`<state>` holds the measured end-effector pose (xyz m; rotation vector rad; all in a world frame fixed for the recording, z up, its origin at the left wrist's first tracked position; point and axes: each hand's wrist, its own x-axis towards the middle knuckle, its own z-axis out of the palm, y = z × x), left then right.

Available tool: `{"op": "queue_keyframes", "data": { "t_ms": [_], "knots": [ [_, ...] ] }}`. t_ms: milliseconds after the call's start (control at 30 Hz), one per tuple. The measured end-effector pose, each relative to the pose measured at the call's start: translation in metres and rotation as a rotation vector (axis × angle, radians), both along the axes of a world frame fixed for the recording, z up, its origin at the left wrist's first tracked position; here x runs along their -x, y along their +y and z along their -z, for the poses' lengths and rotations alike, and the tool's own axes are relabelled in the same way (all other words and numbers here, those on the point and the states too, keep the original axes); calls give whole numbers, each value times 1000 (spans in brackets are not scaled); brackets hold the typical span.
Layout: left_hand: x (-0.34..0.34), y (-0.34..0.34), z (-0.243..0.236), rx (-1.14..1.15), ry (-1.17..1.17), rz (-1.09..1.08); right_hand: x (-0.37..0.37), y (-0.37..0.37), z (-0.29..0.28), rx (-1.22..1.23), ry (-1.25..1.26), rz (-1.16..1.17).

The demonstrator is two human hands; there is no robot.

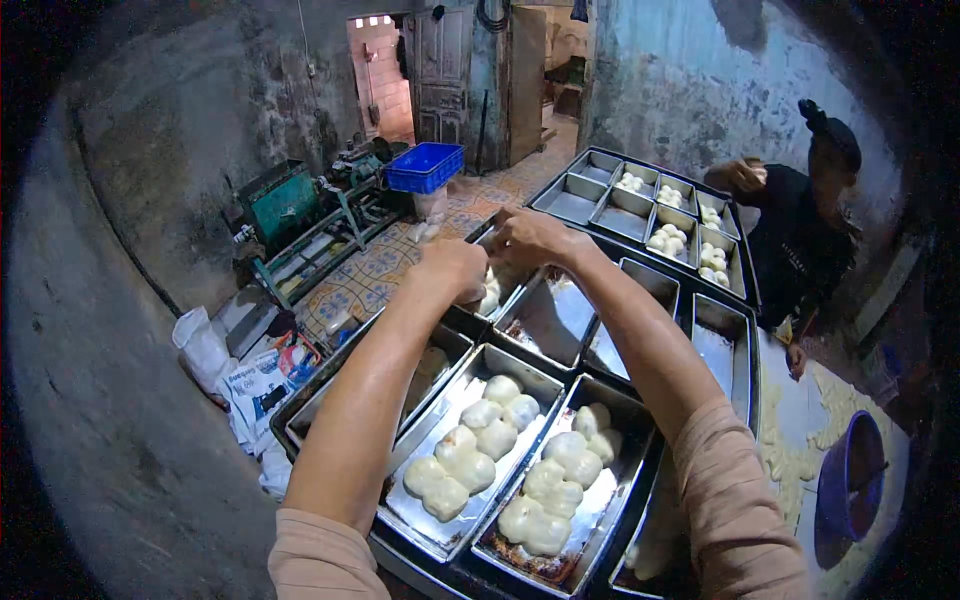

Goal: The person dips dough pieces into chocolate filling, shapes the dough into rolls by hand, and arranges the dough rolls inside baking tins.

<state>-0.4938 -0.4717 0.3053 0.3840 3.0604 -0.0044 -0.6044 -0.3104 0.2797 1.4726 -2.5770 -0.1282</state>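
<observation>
- The forearms reach away from the body; the left one point(370, 410) covers part of the front-left pan point(455, 345), and the right one point(650, 340) crosses over pans on its side, so parts of their insides are hidden.
- Two front pans, a left point(412, 505) and a right point(498, 545), each show a clumped row of dough along their length.
- The pan under the hands point(511, 284) lies beyond these, its long axis running away from the person and leaning right; hands and wrists hide much of it.
- A bare-looking pan point(548, 318) sits just to its right.
- The right hand point(535, 238) is over the far end; the left hand point(455, 270) is over the nearer left side.
- The dough in that pan point(490, 293) lies just right of and below the left fingers, the nearer ones; only a little shows.
- The fingers of both hands curl downward; whether they pinch dough, grip the rim or merely rest, I cannot tell.
</observation>
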Motion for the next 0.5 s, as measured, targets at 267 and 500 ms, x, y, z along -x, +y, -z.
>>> {"op": "queue_keyframes", "data": {
  "t_ms": [267, 500],
  "knots": [
    [-13, -8, 1, 115, -15, -64, -65, 8, -29, 273, -82, 260],
    [-94, 2, -89, -72, 93, 191, -164, 141, -119, 231, 261, 181]
  ]
}}
